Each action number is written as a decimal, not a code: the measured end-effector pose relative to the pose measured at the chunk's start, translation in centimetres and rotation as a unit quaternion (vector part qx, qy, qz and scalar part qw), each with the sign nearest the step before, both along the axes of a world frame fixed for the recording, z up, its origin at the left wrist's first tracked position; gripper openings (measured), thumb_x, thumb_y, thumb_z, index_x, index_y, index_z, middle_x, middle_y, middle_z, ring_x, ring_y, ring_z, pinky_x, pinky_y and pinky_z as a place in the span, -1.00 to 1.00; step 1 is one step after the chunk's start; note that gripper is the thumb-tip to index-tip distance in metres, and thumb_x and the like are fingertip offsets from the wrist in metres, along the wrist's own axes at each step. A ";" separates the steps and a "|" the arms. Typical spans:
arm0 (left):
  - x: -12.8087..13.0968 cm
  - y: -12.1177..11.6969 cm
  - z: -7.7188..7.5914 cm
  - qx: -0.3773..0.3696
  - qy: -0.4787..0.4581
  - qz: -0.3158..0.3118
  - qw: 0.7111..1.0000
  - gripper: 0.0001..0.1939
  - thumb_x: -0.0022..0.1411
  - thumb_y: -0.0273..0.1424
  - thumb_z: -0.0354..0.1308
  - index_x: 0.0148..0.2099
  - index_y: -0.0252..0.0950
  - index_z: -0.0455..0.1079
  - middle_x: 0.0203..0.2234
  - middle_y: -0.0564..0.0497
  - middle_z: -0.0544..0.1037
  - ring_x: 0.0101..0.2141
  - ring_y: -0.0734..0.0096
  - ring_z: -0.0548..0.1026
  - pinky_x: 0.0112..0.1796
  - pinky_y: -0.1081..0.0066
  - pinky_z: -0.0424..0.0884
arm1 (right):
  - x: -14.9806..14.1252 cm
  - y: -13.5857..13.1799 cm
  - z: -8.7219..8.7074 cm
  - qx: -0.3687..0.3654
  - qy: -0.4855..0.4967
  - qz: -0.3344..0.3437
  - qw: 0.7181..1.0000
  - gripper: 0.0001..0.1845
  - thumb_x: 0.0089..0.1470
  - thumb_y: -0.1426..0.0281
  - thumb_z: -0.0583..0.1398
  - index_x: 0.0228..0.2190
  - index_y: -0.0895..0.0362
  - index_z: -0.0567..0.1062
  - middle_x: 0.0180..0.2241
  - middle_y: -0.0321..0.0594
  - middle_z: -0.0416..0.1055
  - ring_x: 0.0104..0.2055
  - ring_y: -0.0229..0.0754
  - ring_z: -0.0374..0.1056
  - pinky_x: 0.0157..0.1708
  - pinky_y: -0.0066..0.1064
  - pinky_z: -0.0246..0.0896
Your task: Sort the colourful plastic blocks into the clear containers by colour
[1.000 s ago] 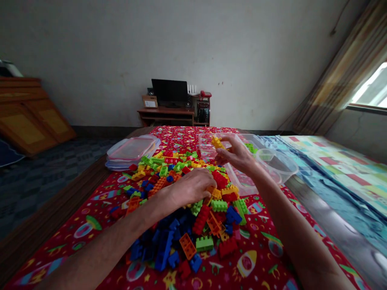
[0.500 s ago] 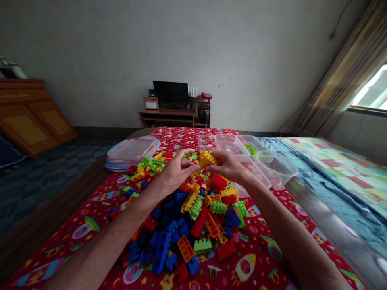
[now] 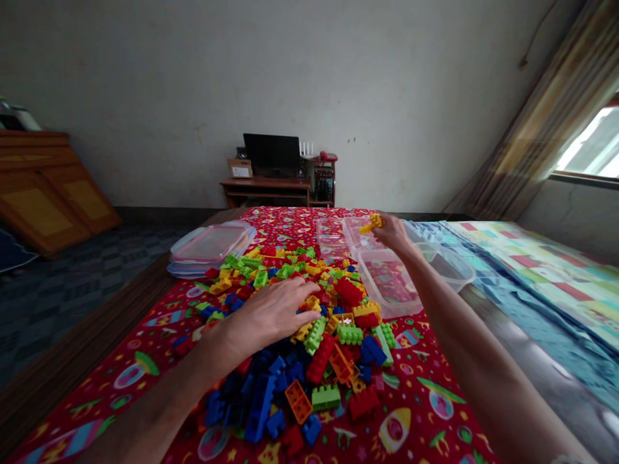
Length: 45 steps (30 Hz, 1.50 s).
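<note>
A heap of toy building bricks (image 3: 325, 364) in red, blue, green, yellow and orange covers the middle of the table. My left hand (image 3: 275, 306) hovers low over the heap, thumb and fingers apart around a yellow brick (image 3: 313, 303); no grip on it shows. Farther off to the right, my right hand (image 3: 393, 231) pinches several yellow bricks (image 3: 372, 223). It holds them above a clear plastic container (image 3: 355, 227). Nearer me stands another clear container (image 3: 389, 309), beside the heap and below my right forearm.
Stacked clear lids (image 3: 210, 245) lie left of the heap. A round clear tub (image 3: 457, 280) stands at the right edge of the red patterned tablecloth (image 3: 425, 412). A bed with a checked cover (image 3: 546, 270) adjoins on the right. A monitor (image 3: 271, 153) sits on a desk at the back wall.
My right hand has carried the yellow bricks away from my left hand, rightward and farther off over the container. My left hand has come down and nearer onto the heap.
</note>
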<state>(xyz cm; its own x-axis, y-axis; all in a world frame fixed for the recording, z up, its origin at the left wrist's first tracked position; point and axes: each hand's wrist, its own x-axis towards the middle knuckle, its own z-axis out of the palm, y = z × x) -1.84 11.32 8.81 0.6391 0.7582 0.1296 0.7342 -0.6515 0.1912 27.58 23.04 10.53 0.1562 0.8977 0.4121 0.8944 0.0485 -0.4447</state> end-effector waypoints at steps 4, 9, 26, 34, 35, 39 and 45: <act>0.6 -0.2 -0.5 0.011 0.038 -0.012 0.999 -0.57 0.16 -0.25 0.17 0.08 -0.23 0.39 -0.08 -0.11 0.53 -0.07 0.11 0.46 -0.03 0.20 0.35 | -0.6 -0.3 0.5 0.039 -0.047 -0.037 0.997 -0.56 0.01 0.40 0.14 -0.04 0.24 0.47 -0.14 0.09 0.49 -0.06 0.06 0.39 -0.11 -0.21 0.24; 0.8 0.3 -0.3 -0.017 -0.003 -0.034 0.999 -0.53 0.11 -0.40 0.15 0.10 -0.21 0.40 -0.03 -0.08 0.52 0.00 0.16 0.43 0.04 0.25 0.31 | -3.8 -4.6 0.2 0.021 0.072 0.146 0.986 -0.63 0.09 0.34 0.09 -0.13 0.21 0.54 -0.35 -0.09 0.55 -0.28 -0.11 0.46 -0.20 -0.27 0.29; -1.3 2.7 1.5 -0.092 -0.421 0.119 0.895 -0.45 0.16 -0.31 -0.02 0.20 -0.32 0.22 -0.40 0.01 0.48 -0.44 0.43 0.44 -0.38 0.46 0.37 | -11.0 -10.6 -3.0 -0.036 -0.110 0.324 0.939 -0.76 0.17 0.33 0.10 -0.20 0.11 0.52 -0.35 -0.16 0.47 -0.34 -0.21 0.33 -0.36 -0.42 0.13; -2.7 5.5 0.3 -0.036 -0.353 0.116 0.928 -0.47 0.10 -0.10 0.08 0.04 -0.31 0.38 -0.23 -0.05 0.53 -0.26 0.29 0.47 -0.23 0.39 0.38 | -12.0 -8.6 -3.8 -0.046 -0.199 0.296 0.933 -0.59 0.11 0.60 0.00 -0.02 0.18 0.39 -0.11 0.01 0.42 -0.11 -0.10 0.33 -0.15 -0.33 0.23; -3.2 6.0 0.0 -0.027 -0.320 0.112 0.940 -0.48 0.08 -0.12 0.08 0.02 -0.30 0.40 -0.20 -0.07 0.54 -0.21 0.25 0.47 -0.19 0.37 0.38 | -12.0 -8.1 -3.8 -0.073 -0.212 0.306 0.925 -0.62 0.10 0.61 0.00 -0.07 0.20 0.42 -0.15 0.00 0.45 -0.16 -0.12 0.35 -0.19 -0.36 0.22; -4.7 7.1 -0.5 -0.010 -0.177 0.155 0.972 -0.52 0.03 -0.22 0.11 0.01 -0.26 0.43 -0.22 -0.05 0.58 -0.22 0.20 0.50 -0.16 0.35 0.37 | -12.2 -6.5 -4.1 -0.108 -0.203 0.325 0.917 -0.72 0.10 0.59 0.03 -0.26 0.20 0.52 -0.31 -0.07 0.51 -0.32 -0.20 0.37 -0.35 -0.45 0.14; -6.1 7.8 -0.9 0.027 -0.117 0.188 0.975 -0.54 0.02 -0.30 0.11 0.02 -0.20 0.44 -0.18 -0.03 0.58 -0.15 0.16 0.50 -0.13 0.38 0.35 | -12.2 -7.0 -4.2 -0.086 -0.093 0.274 0.953 -0.73 0.17 0.34 0.10 -0.28 0.17 0.58 -0.37 -0.13 0.52 -0.36 -0.19 0.38 -0.40 -0.46 0.11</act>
<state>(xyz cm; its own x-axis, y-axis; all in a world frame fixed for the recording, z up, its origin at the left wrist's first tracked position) -7.96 19.07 7.95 0.2660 0.9211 0.2842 0.8630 -0.3589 0.3555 15.42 16.06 6.31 -0.4174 0.8800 0.2268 0.8194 0.4724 -0.3247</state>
